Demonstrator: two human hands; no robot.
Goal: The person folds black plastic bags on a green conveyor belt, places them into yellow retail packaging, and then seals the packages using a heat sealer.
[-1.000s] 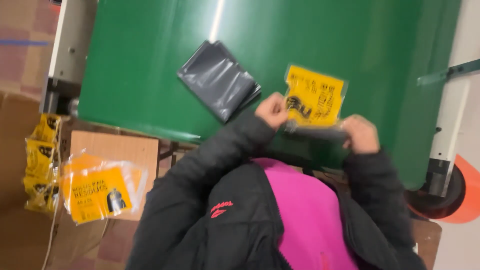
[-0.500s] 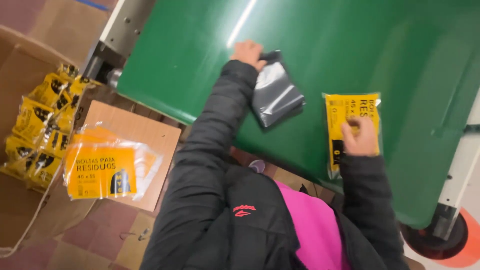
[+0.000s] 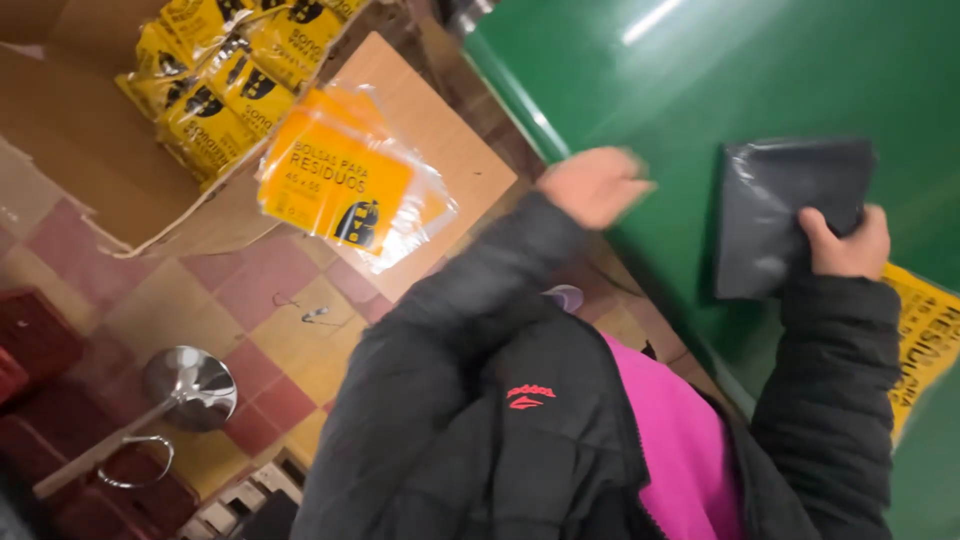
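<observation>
Hands worked apart over the green desk (image 3: 760,70): the right hand (image 3: 845,245) had its fingers closed on the lower right corner of a folded dark grey plastic bag (image 3: 780,215), which lay flat on the desk, while the left hand (image 3: 595,185), blurred, hovered with fingers loosely spread and holding nothing, left of the bag and near the desk's edge. Just right of the bag and below the right sleeve, a yellow printed packet (image 3: 925,335) lay on the desk, partly covered by the arm. Well left of the bag, off the desk, an orange packet in clear wrap (image 3: 345,185) rested on a cardboard flap (image 3: 440,130), and beyond it an open cardboard box (image 3: 95,170) held a heap of yellow packets (image 3: 225,75). Far down-left of the bag, a metal stool (image 3: 190,385) stood on the tiled floor (image 3: 270,330). Judged from this view, the grip looked slight, a pinch at one corner only, so the slick folded bag could slide free or unfold if lifted that way. The right sleeve lay across the yellow packet and might drag it toward the desk's near edge. The orange packet sat near the flap's rim, where a knock from the left arm might tip it to the floor.
</observation>
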